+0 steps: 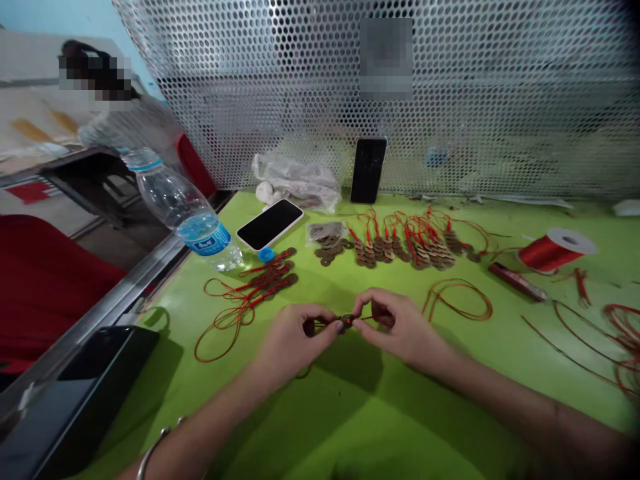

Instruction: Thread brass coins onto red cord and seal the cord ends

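Observation:
My left hand [307, 335] pinches a small round bronze coin [348, 321] between thumb and fingertips. From the other side, my right hand [387, 319] pinches the red cord threaded at that coin, its fingertips close to the left ones. Part of the cord is hidden by the fingers. A loose loop of red cord [465, 299] lies just beyond my right hand. Left of my hands rest finished-looking coin strings [273, 279] with long red cord loops. Behind my hands, a row of coin strings with red cords [430, 252] lies beside a pile of loose coins [330, 248].
A tilted-looking water bottle [187, 210], a blue cap [266, 255], a white-edged phone [271, 225], an upright phone [369, 171] and a plastic bag [305, 180] stand around the green table. At right are a red cord spool [553, 252] and a dark red lighter-like object [517, 281]. A person [130, 120] sits far left.

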The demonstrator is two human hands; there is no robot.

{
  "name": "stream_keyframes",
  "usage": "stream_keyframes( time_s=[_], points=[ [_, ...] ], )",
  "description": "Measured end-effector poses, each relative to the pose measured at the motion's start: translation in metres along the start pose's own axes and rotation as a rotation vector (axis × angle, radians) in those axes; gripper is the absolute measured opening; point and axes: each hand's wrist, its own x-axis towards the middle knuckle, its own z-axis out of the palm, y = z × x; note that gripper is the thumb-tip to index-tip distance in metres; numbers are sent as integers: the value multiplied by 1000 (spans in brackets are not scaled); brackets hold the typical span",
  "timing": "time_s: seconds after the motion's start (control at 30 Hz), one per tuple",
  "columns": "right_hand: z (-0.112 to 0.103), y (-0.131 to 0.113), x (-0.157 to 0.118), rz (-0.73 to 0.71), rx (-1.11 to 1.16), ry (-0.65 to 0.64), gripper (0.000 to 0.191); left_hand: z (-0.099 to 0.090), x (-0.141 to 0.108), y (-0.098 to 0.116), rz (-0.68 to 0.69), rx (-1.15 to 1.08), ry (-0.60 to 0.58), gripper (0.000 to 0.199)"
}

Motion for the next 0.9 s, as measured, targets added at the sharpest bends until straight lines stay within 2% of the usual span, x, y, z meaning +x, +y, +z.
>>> stream_keyframes(
  time_s=[0.13,0.33,0.5,0.9],
  points=[
    [0,-1,-2,-99,-90,53,5,1,0,1,-16,-1,29,28],
    [0,-2,-4,-212,-120,37,9,3,1,-2,-8,-31,-11,28],
    [-2,-3,-5,-233,-142,67,11,2,1,-3,16,1,-17,27],
    [-4,-3,-5,-207,-152,26,13,0,1,-4,44,19,-91,24]
  ],
)
